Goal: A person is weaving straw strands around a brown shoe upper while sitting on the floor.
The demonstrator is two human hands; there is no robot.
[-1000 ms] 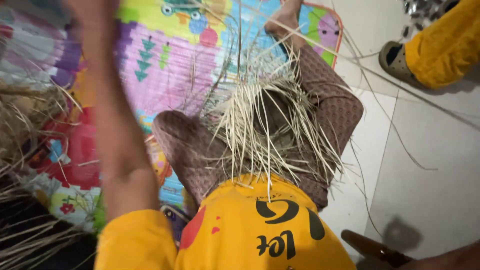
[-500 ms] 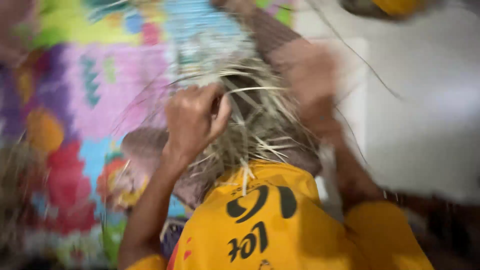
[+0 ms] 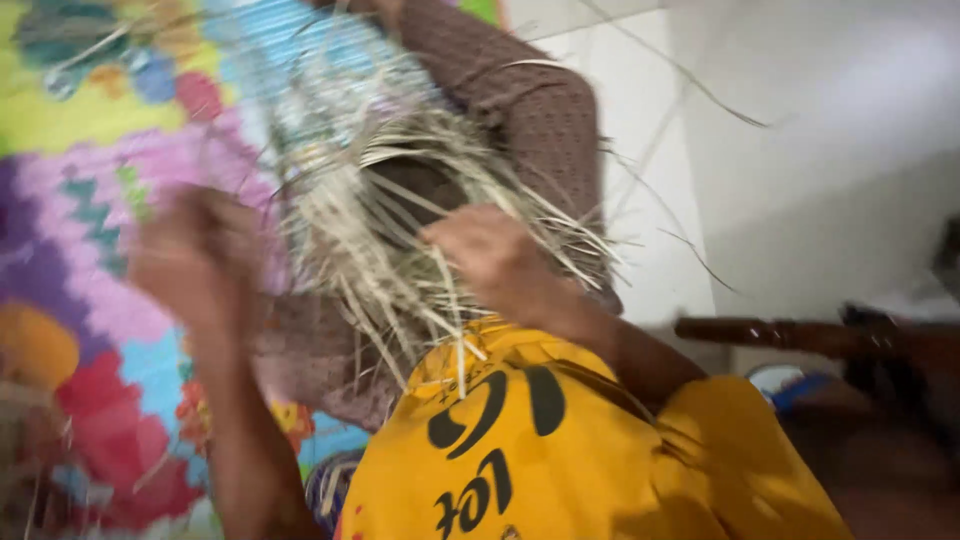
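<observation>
My right hand clutches a bundle of dry straw over my lap, above the colourful mat; my left hand is blurred just beside it, grip unreadable; I judge loose strands could slip free and scatter onto the tiled floor if the clutch slackens.

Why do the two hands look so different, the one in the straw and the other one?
The right hand sits in the pale straw bundle, fingers curled into the strands; the left hand is beside the bundle, over the colourful mat. The right hand shows fairly sharp, while the left hand is a blur, so its grip cannot be told. Both are bare and reach out from yellow sleeves.
</observation>
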